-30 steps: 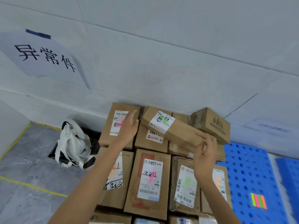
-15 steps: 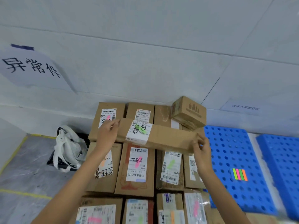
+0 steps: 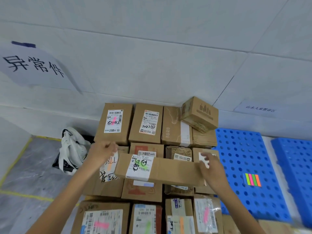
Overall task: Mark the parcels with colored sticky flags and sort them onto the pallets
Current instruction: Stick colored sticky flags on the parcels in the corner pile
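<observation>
Left hand (image 3: 103, 152), fingers loosely curled and empty, sits just off the long brown cardboard parcel (image 3: 173, 171) at mid-frame. Right hand (image 3: 211, 166) covers its right end; grip unclear.

Before me: brown long parcel (image 3: 175, 172), white label (image 3: 139, 168) marked green; right of frame, blue hole-dotted pallet (image 3: 236, 149), neon-striped sticky flags (image 3: 252, 179).

The left hand (image 3: 103, 152) and right hand (image 3: 211, 168) are bare; both forearms are bare, uncovered up to the frame's edge.
</observation>
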Available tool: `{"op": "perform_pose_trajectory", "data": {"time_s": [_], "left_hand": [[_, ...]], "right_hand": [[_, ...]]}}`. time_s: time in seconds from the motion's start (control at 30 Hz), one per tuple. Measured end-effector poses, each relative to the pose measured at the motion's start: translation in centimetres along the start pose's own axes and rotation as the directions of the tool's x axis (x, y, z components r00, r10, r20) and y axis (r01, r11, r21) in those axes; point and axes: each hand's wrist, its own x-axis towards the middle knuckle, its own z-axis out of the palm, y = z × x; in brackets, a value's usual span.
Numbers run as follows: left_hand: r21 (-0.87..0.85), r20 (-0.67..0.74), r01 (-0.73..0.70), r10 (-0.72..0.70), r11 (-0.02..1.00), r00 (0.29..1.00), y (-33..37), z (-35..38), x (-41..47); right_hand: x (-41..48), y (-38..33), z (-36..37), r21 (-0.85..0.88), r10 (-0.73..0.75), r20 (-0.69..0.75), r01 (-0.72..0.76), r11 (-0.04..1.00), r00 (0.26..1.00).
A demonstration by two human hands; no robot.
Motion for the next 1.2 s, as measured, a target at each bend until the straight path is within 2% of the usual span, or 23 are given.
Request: {"op": "perform_pose_trajectory", "data": {"time_s": [0.07, 0.13, 0.2, 0.27, 0.37, 0.43, 0.57, 0.73, 0.87, 1.03, 1.2], "left_hand": [[0.019, -0.029, -0.125, 0.125, 0.992, 0.992, 2.3, -0.2, 1.0], [-0.01, 0.024, -0.161, 0.161, 0.987, 0.987, 4.5, 0.8, 3.0], [-0.001, 0.126, -0.134, 0.133, 0.991, 0.983, 5.8, 2.7, 5.4], [0.016, 0.187, -0.08, 0.076, 0.997, 0.979, 5.7, 4.7, 7.3], [0.059, 0.167, -0.032, 0.021, 0.998, 0.986, 4.6, 6.3, 8.6], [0.054, 0.13, -0.081, 0.073, 0.995, 0.989, 3.6, 6.8, 8.9], [-0.047, 0.095, -0.101, 0.105, 0.994, 0.99, 2.3, 7.4, 9.3], [-0.232, 0.082, -0.03, 0.051, 0.972, 0.995, 2.6, 7.4, 9.4], [-0.416, 0.045, 0.001, 0.019, 0.909, 0.999, 2.2, 6.8, 9.5], [-0.531, -0.032, -0.058, 0.048, 0.845, 0.998, 3.4, 6.1, 8.6], [-0.617, -0.142, -0.127, 0.049, 0.777, 0.989, 4.4, 5.5, 7.8]], "right_hand": [[1.3, -3.1, -0.2, 0.065, -0.133, -0.009, 0.134, 0.989, 0.991], [3.0, -7.1, 0.6, 0.189, -0.183, 0.117, 0.159, 0.969, 0.976], [5.0, -10.8, 2.5, 0.294, -0.171, 0.278, 0.086, 0.952, 0.945], [7.0, -13.2, 5.2, 0.337, -0.111, 0.38, -0.026, 0.941, 0.918], [8.5, -14.9, 7.7, 0.226, -0.005, 0.434, -0.104, 0.969, 0.901], [8.9, -15.0, 8.1, 0.167, 0.007, 0.411, -0.083, 0.982, 0.912], [9.5, -14.8, 9.4, 0.195, 0.018, 0.38, -0.099, 0.976, 0.925], [10.3, -15.3, 10.6, 0.371, 0.11, 0.351, -0.246, 0.896, 0.93], [10.5, -14.8, 10.3, 0.441, 0.192, 0.344, -0.339, 0.831, 0.919], [10.3, -14.1, 9.3, 0.533, 0.209, 0.267, -0.325, 0.781, 0.941], [9.8, -14.1, 7.1, 0.706, 0.195, 0.207, -0.285, 0.648, 0.959]]}}
